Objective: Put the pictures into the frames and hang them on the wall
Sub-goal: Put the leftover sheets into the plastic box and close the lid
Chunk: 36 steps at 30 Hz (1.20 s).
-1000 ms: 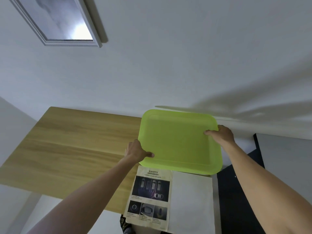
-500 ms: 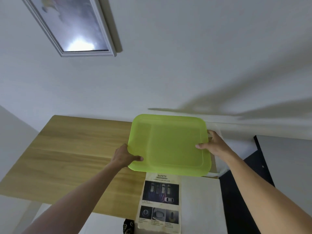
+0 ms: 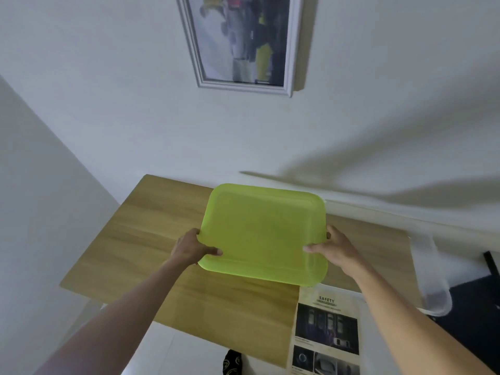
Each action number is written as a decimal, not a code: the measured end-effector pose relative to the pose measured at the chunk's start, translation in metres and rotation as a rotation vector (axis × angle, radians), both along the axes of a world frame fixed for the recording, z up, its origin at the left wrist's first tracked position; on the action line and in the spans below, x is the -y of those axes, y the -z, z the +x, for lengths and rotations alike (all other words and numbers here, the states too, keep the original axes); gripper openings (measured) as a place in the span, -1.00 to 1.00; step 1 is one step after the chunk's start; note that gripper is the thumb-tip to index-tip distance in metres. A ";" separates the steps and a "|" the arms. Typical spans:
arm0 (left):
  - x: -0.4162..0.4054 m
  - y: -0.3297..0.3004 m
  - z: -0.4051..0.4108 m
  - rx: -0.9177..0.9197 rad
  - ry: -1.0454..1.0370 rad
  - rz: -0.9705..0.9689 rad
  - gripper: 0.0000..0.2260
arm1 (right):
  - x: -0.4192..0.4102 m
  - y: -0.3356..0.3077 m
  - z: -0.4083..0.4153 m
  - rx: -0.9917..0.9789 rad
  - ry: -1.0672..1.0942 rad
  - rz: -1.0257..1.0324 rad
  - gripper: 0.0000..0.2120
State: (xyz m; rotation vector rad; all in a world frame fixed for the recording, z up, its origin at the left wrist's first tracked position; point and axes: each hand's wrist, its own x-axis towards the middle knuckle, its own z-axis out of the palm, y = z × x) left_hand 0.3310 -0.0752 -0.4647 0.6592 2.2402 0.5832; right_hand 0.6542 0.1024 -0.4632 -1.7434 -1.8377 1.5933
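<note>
Both hands, left hand [image 3: 192,249] and right hand [image 3: 335,250], grip the flat lime-green translucent plastic lid [image 3: 263,232] by its side edges, above the light wooden table [image 3: 140,239]; a preparatory step, I judge; next, setting it aside; printed safety picture [image 3: 326,336] lies cut off at the table's near edge; grey-framed picture [image 3: 243,41] hangs on the wall, blurred.
</note>
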 end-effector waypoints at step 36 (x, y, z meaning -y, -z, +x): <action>-0.022 0.058 -0.089 -0.274 0.071 -0.269 -0.24 | 0.052 0.075 -0.132 0.465 -0.194 0.381 -0.41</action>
